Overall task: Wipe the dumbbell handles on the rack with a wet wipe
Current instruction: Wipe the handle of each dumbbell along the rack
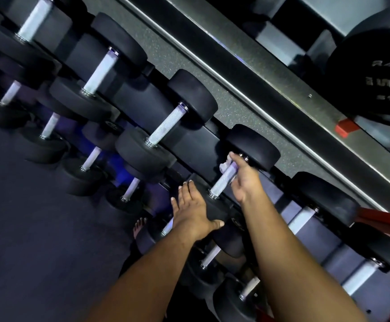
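Black round-headed dumbbells with knurled silver handles lie in a row on the top tier of a dark rack (196, 145). My right hand (244, 180) grips the far end of one dumbbell handle (221, 182) with a white wet wipe (226, 166) wrapped around it. My left hand (192, 212) rests flat with straight fingers on the near black head (214, 209) of that same dumbbell. The neighbouring handle (166, 125) to the left is bare.
More dumbbells fill the lower tiers (91, 159) and the top row to the right (303, 219). A black weight plate (373, 80) hangs at the upper right near a red part (347, 127). My bare foot (139, 226) stands on dark floor (38, 228).
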The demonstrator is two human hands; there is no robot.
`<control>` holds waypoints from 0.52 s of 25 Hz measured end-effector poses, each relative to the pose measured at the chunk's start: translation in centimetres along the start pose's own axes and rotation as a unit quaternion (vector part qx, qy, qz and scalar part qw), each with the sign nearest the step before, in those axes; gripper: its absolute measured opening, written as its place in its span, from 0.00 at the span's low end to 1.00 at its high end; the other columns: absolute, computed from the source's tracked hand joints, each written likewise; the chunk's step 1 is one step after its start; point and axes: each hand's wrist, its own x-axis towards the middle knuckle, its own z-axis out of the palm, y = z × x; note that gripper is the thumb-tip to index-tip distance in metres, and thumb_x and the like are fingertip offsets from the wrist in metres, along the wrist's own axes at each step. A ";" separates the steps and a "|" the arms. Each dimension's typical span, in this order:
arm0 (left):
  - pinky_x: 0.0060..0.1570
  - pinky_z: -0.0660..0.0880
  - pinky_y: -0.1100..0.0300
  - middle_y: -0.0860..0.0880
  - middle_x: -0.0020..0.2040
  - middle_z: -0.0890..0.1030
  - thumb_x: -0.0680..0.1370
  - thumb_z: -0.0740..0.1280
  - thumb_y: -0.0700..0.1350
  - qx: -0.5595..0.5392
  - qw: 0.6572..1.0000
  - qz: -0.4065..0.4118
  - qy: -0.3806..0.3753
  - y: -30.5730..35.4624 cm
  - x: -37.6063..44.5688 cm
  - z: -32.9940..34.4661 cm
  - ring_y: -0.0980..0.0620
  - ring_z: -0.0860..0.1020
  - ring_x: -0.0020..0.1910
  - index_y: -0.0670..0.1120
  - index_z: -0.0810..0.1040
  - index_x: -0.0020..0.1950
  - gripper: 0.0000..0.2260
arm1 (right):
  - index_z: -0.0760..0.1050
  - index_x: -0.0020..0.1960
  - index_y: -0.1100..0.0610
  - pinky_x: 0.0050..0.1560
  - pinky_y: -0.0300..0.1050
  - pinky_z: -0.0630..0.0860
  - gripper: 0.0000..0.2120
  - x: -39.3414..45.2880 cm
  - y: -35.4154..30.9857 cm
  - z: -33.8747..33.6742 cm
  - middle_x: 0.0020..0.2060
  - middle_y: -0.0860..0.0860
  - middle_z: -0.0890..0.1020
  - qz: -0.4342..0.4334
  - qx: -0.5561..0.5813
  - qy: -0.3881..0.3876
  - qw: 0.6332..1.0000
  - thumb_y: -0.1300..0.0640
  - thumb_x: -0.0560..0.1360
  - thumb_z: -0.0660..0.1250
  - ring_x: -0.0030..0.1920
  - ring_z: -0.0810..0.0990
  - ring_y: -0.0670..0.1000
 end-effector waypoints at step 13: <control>0.79 0.40 0.43 0.42 0.82 0.39 0.65 0.78 0.65 0.002 1.000 0.004 0.013 -0.2 0.3 0.2 0.45 0.39 0.82 0.40 0.33 0.80 0.66 | 0.75 0.52 0.55 0.34 0.40 0.77 0.14 -1.9 4.1 -0.7 0.36 0.51 0.80 0.001 -0.060 -0.004 0.998 0.59 0.71 0.76 0.36 0.81 0.49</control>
